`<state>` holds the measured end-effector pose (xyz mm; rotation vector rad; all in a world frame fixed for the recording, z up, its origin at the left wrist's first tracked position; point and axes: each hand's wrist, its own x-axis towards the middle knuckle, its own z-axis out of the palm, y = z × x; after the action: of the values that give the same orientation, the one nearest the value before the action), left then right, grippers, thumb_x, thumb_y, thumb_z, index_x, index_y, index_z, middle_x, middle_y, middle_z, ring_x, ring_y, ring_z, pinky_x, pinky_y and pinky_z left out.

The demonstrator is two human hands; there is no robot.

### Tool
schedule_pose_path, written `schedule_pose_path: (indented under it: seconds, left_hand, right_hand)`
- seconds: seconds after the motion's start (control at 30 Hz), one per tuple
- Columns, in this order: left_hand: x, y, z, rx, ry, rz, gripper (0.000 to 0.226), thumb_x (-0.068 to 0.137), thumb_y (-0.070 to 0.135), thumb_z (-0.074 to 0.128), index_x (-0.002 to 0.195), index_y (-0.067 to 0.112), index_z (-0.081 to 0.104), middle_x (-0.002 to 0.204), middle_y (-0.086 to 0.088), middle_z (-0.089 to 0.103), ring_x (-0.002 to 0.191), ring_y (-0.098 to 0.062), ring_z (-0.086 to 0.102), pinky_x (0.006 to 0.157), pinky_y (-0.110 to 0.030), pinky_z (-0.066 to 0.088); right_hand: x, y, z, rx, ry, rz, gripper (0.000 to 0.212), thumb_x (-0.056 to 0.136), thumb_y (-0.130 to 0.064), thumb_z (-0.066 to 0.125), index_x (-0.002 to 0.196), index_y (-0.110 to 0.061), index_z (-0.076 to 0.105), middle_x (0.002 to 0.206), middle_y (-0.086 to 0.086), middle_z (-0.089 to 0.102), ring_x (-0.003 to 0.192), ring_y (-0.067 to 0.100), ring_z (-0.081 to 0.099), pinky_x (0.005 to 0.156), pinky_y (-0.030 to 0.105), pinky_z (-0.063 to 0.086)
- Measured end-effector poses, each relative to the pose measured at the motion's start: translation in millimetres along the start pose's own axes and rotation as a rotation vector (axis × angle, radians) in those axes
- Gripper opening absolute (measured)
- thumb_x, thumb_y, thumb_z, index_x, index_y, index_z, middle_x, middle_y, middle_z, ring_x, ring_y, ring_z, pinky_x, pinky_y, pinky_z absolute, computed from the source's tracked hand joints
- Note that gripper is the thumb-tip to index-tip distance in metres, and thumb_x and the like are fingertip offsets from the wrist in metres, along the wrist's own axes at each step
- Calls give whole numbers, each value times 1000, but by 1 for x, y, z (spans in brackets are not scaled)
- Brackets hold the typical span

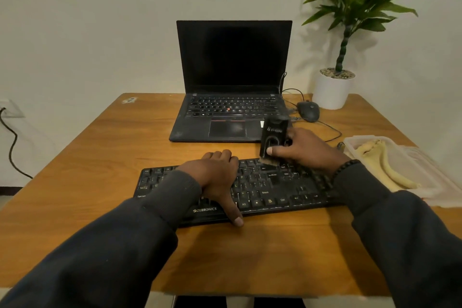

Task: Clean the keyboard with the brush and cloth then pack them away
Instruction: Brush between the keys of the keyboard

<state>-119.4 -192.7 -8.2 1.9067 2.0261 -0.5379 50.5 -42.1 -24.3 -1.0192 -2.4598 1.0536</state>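
One brush [273,136], one keyboard [262,187], seemingly one cloth [385,162].

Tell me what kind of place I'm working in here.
Most likely a home or small office desk. An open laptop with a wired mouse stands on a wooden table against a plain wall, a potted plant sits in the corner, and an external keyboard is being brushed.

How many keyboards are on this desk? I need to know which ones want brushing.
2. The black external keyboard lies at the near edge of the table, under both hands. The other is built into the open laptop, which stands behind it. None looks hidden.
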Motion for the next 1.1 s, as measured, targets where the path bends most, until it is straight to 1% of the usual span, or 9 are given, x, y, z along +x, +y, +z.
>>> schedule_pose_path:
  seconds: [0.1, 0.17, 0.3, 0.43, 0.8, 0.87, 0.93, 1.0, 1.1]
  left_hand:
    - [0, 0, 0, 18, -7, -5, 135, 55, 75, 79, 155, 12, 13, 154, -6, 22, 143, -30, 21, 119, -50, 26]
    - [-1, 1, 0, 34, -11, -10, 136, 56, 74, 79, 156, 12, 12, 155, -7, 21, 143, -30, 20, 119, -49, 25]
    - [0, 1, -1, 29, -19, -12, 135, 56, 74, 79, 156, 13, 11, 156, -6, 20, 144, -31, 19, 119, -50, 25]
    - [0, 0, -1, 27, -21, -16, 138, 53, 77, 78, 156, 13, 12, 156, -6, 19, 144, -31, 19, 119, -51, 25]
    - [3, -1, 0, 23, -15, -13, 139, 50, 77, 79, 155, 14, 13, 156, -5, 21, 144, -30, 21, 119, -52, 26]
    - [3, -2, 0, 13, -15, -11, 139, 50, 77, 80, 155, 15, 14, 155, -5, 22, 144, -30, 21, 119, -52, 26]
    - [4, -2, 1, 6, -16, -9, 140, 49, 77, 79, 155, 14, 14, 155, -4, 22, 144, -30, 21, 118, -52, 26]
    - [3, -2, 1, 9, -13, -9, 140, 49, 78, 79, 155, 14, 14, 156, -5, 22, 144, -30, 21, 118, -52, 26]
    - [3, -2, 2, 7, -7, -8, 140, 48, 78, 79, 155, 15, 13, 156, -4, 21, 144, -30, 21, 119, -52, 26]
  right_hand:
    - [0, 4, -9, -331, 152, -18, 28, 82, -32, 73, 101, -19, 58, 95, -4, 63, 76, 4, 55, 61, 16, 39]
    - [-2, 4, -15, -310, 263, -33, 26, 81, -30, 74, 97, -19, 57, 89, -7, 64, 72, 3, 54, 59, 15, 38]
    - [-13, 5, -6, -138, 68, -5, 30, 83, -35, 72, 105, -25, 55, 89, -17, 58, 78, -6, 53, 61, 11, 37]
    - [-10, 8, -17, -369, 289, -2, 34, 81, -30, 74, 108, -13, 62, 101, -1, 65, 80, 9, 54, 64, 19, 39]
    - [-46, 12, -28, 175, 152, 84, 27, 84, -35, 71, 106, -22, 63, 98, -10, 70, 84, 5, 66, 66, 18, 44]
    - [-54, 14, -17, 5, 46, 97, 29, 81, -37, 73, 103, -23, 61, 97, -9, 70, 85, 6, 65, 70, 21, 48]
    - [-55, 18, -11, -238, 259, 38, 33, 80, -36, 75, 106, -21, 61, 100, -6, 66, 89, 9, 62, 75, 26, 50]
    - [-56, 15, -10, -192, 421, -1, 33, 80, -36, 74, 106, -21, 62, 98, -7, 66, 89, 9, 61, 74, 27, 50]
    - [-64, 15, -6, -4, 228, 30, 25, 81, -39, 73, 100, -31, 60, 90, -15, 67, 84, 0, 63, 69, 20, 46]
